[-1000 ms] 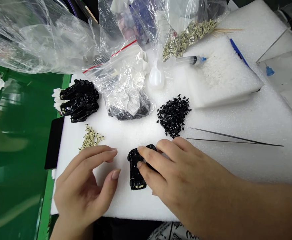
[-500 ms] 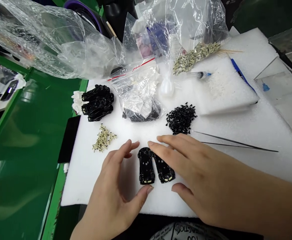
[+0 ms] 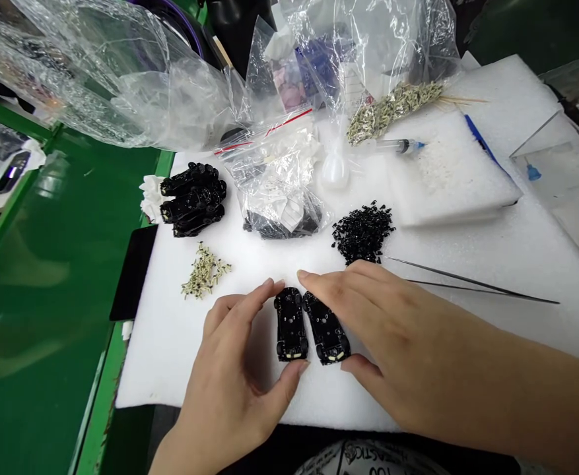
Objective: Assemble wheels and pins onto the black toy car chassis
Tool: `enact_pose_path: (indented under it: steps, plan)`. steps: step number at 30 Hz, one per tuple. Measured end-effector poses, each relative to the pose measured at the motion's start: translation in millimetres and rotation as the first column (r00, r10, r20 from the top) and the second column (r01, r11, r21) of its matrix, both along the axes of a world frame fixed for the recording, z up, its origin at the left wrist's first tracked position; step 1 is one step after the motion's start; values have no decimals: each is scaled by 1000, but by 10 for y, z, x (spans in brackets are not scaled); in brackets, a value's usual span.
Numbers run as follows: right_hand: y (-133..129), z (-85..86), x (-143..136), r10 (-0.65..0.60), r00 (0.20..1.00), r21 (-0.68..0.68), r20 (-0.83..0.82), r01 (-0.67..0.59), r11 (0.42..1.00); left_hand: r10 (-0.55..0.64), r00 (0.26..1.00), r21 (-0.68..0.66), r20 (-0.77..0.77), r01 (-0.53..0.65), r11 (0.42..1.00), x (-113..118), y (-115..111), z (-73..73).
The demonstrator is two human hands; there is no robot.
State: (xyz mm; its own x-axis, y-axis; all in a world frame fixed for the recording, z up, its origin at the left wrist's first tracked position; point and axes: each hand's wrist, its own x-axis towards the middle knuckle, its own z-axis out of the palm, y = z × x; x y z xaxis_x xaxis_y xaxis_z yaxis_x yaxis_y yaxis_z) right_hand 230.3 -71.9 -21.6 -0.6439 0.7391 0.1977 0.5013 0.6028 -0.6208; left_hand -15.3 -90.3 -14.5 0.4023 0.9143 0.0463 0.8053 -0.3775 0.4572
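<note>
Two small black toy cars lie side by side on a white foam sheet [image 3: 160,369], undersides up, nearly touching at their far ends. My left hand [image 3: 234,363] spans the left toy car [image 3: 290,324], fingertips at its far end and thumb at its near end. Around the right toy car [image 3: 326,333] curls my right hand [image 3: 383,323], with the index finger over its far corner and the thumb against its near right corner. A heap of tiny black parts [image 3: 361,231] lies beyond my right hand, beside metal tweezers [image 3: 487,285].
Several black toy cars [image 3: 193,201] are stacked at the left, above a pile of tiny cream parts [image 3: 204,272]. Behind are a zip bag [image 3: 284,178], a white squeeze bulb [image 3: 335,171] and a syringe [image 3: 401,146] by a foam block [image 3: 447,204]. A clear plate [image 3: 561,191] stands right.
My left fingers and thumb have closed onto the ends of the left car. My right thumb has come against the right car, and its far end shows more between the hands.
</note>
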Motion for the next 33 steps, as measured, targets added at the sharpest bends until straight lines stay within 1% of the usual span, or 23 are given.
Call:
enact_pose_path:
  steps: [8, 16, 19, 23, 26, 27, 28, 29, 31, 32, 33]
  plan:
    - [25, 0, -13, 6, 1000, -12, -3, -6, 1000, -3, 999, -39, 33, 4, 999, 1, 52, 2]
    - [19, -4, -16, 3, 1000, -37, 5, -3, 999, -14, 998, -91, 68, 20, 996, -25, 29, 26]
    - [19, -4, -27, 6, 1000, -17, 4, -6, 1000, -19, 997, -102, 73, 27, 994, -21, 35, 27]
    - [23, 0, -34, -9, 1000, -10, 3, 9, 1000, -40, 997, -92, 59, 46, 995, -30, 68, 50]
    - [23, 3, -19, 8, 1000, -14, 2, -8, 1000, -56, 996, -81, 64, 61, 995, -23, 61, 52]
    - [21, 3, -13, 12, 1000, -8, 6, -12, 1000, -37, 996, -43, 81, 40, 998, -8, 35, 47]
    - [18, 3, -8, 14, 1000, 6, 10, -14, 1000, -2, 995, 31, 99, -1, 1000, 15, -8, 38]
    - [16, 1, -6, 14, 1000, 25, 16, -14, 1000, 41, 992, 135, 121, -58, 989, 48, -65, 26]
    - [11, -6, -9, 6, 1000, 75, 30, -8, 997, 113, 985, 316, 128, -148, 937, 136, -213, -5]
    - [11, -10, -14, 7, 999, 99, 31, -10, 995, 127, 986, 354, 110, -158, 922, 188, -291, -24]
    - [12, -16, -19, 15, 999, 122, 31, -18, 992, 126, 990, 331, 63, -140, 933, 240, -363, -44]
